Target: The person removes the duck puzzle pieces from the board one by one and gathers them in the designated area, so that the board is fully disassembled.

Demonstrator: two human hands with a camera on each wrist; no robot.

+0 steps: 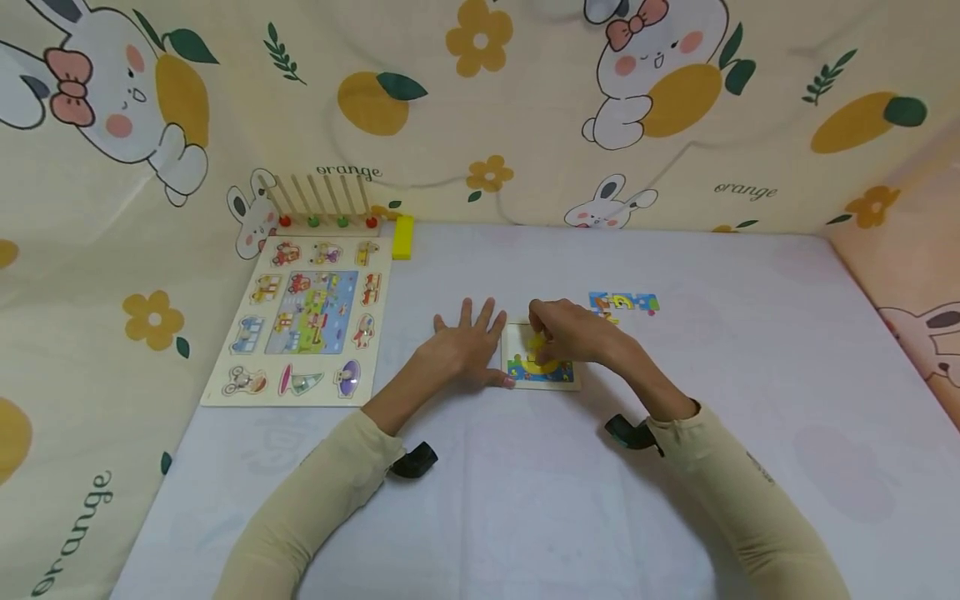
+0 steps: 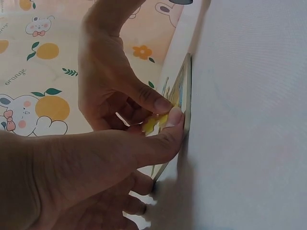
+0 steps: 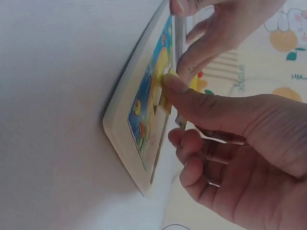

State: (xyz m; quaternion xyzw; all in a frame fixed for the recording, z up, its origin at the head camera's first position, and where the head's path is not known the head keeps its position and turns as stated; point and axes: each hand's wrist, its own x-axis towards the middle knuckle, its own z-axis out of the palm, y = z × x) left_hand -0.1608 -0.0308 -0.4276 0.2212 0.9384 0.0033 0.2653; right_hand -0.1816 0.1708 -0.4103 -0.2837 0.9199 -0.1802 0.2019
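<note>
A small wooden jigsaw tray (image 1: 551, 386) lies on the table, its lower part filled with blue and yellow picture pieces. My right hand (image 1: 576, 330) pinches a yellow jigsaw piece (image 3: 166, 101) between thumb and fingers, tilted over the bare part of the tray. My left hand (image 1: 459, 354) is spread flat at the tray's left side, its thumb on the near left edge. In the left wrist view the left thumb (image 2: 173, 120) lies right beside the yellow piece.
Several loose jigsaw pieces (image 1: 624, 302) lie beyond my right hand. To the left is a large peg puzzle board (image 1: 258, 385) with vehicle and toy shapes. Behind it stand a rack of wooden rods (image 1: 322, 196) with red and green beads and a yellow block (image 1: 402, 237).
</note>
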